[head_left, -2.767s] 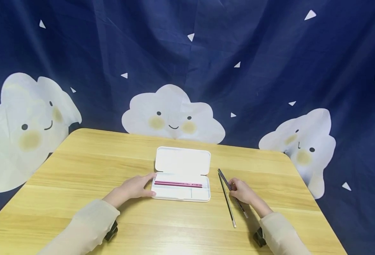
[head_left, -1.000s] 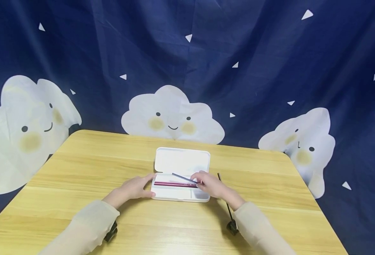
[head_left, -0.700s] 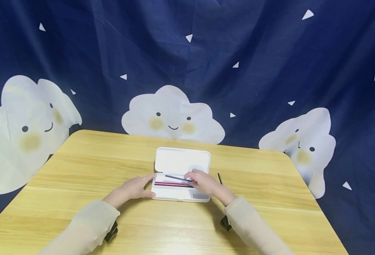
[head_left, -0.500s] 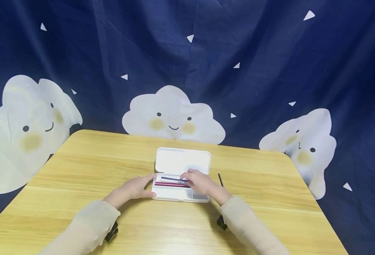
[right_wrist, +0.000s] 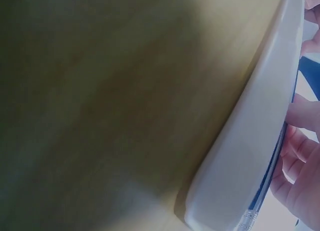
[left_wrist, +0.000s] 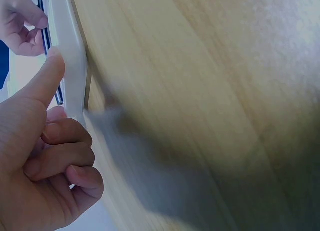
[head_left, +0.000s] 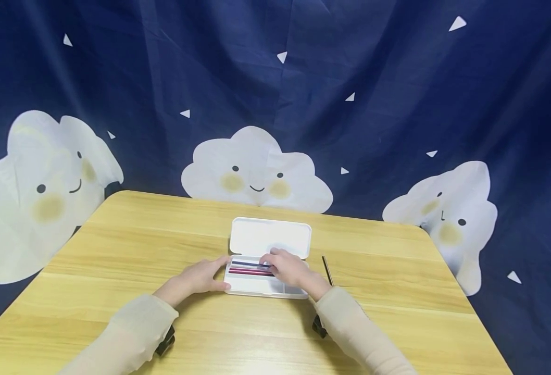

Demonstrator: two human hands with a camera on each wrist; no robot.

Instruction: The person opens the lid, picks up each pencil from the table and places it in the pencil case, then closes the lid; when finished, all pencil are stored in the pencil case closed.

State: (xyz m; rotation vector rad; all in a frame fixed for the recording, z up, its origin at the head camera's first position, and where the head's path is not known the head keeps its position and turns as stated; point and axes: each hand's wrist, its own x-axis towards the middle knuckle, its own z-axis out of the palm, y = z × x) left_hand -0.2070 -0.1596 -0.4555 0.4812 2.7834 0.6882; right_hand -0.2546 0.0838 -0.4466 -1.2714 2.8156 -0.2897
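Observation:
An open white pencil case (head_left: 254, 284) lies on the wooden table, its lid folded back. My left hand (head_left: 199, 276) holds the case's left end, thumb and index finger spread along it; the left wrist view shows the thumb against the case wall (left_wrist: 72, 56) and the other fingers curled. Over the case, my right hand (head_left: 288, 267) pinches a dark blue pencil (head_left: 249, 264) by its right part, nearly level with the case's long side. Dark red pencils (head_left: 249, 271) lie in the tray in front of it, their right ends hidden by my hand.
Right of the case, another dark pencil (head_left: 327, 270) lies on the table (head_left: 163, 224), partly covered by my right forearm. A dark blue curtain (head_left: 257, 78) with cloud faces hangs behind the table's far edge.
My right hand picked up the dark blue pencil from the table at right and brought it left over the case, then lower and more level with the tray. My left hand stayed put.

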